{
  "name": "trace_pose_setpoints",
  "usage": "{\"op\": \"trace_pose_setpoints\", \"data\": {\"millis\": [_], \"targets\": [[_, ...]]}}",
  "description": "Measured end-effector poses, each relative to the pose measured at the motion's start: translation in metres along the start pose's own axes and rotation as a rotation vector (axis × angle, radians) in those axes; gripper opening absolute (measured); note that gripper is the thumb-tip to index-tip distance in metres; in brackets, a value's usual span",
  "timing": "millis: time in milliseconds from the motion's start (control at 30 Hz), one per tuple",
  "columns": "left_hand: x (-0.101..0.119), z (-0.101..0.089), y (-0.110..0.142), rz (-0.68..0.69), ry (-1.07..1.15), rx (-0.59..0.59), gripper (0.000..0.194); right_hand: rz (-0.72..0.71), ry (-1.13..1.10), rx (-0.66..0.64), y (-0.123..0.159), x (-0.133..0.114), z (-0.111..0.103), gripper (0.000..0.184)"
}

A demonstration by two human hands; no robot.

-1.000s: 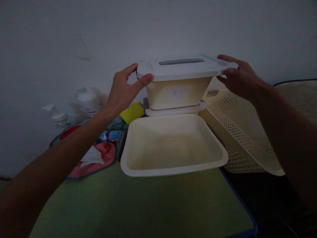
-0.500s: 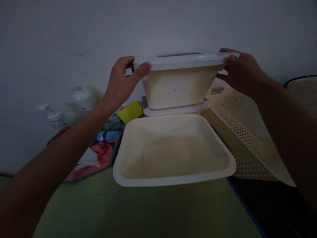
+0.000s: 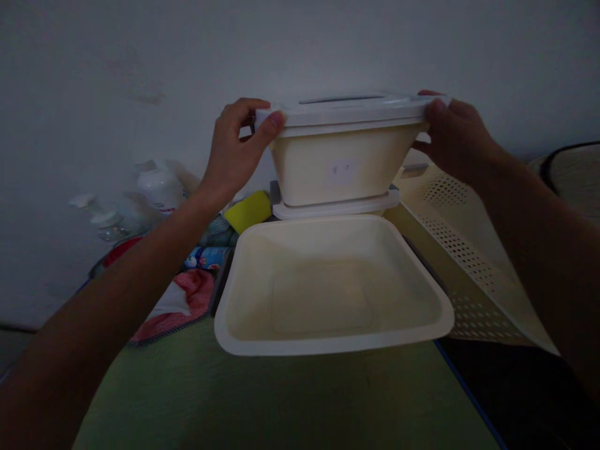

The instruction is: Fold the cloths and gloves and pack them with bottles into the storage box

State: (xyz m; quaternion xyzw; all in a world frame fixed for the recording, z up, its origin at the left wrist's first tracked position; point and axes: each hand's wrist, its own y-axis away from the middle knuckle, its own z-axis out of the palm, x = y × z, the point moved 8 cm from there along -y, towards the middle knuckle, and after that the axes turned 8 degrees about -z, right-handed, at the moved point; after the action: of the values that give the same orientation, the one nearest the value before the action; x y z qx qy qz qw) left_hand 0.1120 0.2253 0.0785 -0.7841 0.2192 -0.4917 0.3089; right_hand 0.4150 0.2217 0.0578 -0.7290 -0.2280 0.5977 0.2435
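1. Left hand (image 3: pixel 237 147): the grip is clamped on the left end of the upper lid (image 3: pixel 356 112), thumb on the front corner, fingers reaching around the end.
2. Right hand (image 3: pixel 459 134): the grip is clamped on the lid's right end, thumb at the front corner; some of its fingers are hidden behind the edge.
3. The upper lid lies over the upper tub (image 3: pixel 304 165), its front edge close along the rim. Covering this tub looks done or nearly so; whether the ends are fastened, I cannot tell, as the hands hide them.
4. The upper tub, with a small label (image 3: pixel 340 170) on its front, stands on the lower lid (image 3: pixel 328 208), so the stacking at that level appears complete. Most of what lies beneath is hidden.
5. The front tub (image 3: pixel 323 345) stands before the stack, above the green desk (image 3: pixel 281 406), with its inner floor in view. No lid is on it, so that part looks undone.
6. Farther out, a perforated basket (image 3: pixel 469 244) leans to the right; a yellow sponge (image 3: pixel 250 211), a blue can (image 3: pixel 210 257), a pink cloth (image 3: pixel 201 290) and a white bottle (image 3: pixel 159 186) lie or stand to the left, apart from both hands.
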Motion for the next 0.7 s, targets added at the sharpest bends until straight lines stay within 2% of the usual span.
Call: {"op": "trace_pose_setpoints", "data": {"millis": [100,233,333,500,633,700], "targets": [[0.006,0.001,0.004,0.006,0.022,0.017,0.066,-0.001,-0.011,-0.033,0.001,0.001,0.001,0.044],[0.009,0.003,0.005,0.016,0.021,0.023,0.067,0.045,0.018,-0.015,0.0,0.007,-0.008,0.045],[0.007,0.004,0.002,0.012,-0.008,-0.002,0.065,0.071,0.043,-0.005,-0.001,0.008,-0.012,0.043],[-0.002,0.007,-0.003,-0.051,-0.006,-0.097,0.055,0.097,0.157,0.022,0.009,-0.006,-0.008,0.032],[-0.007,0.008,-0.008,-0.106,0.01,-0.17,0.048,0.122,0.255,0.07,0.018,-0.012,-0.003,0.04],[-0.007,0.007,-0.01,-0.114,0.023,-0.18,0.045,0.09,0.296,0.091,0.02,-0.016,-0.001,0.046]]}}
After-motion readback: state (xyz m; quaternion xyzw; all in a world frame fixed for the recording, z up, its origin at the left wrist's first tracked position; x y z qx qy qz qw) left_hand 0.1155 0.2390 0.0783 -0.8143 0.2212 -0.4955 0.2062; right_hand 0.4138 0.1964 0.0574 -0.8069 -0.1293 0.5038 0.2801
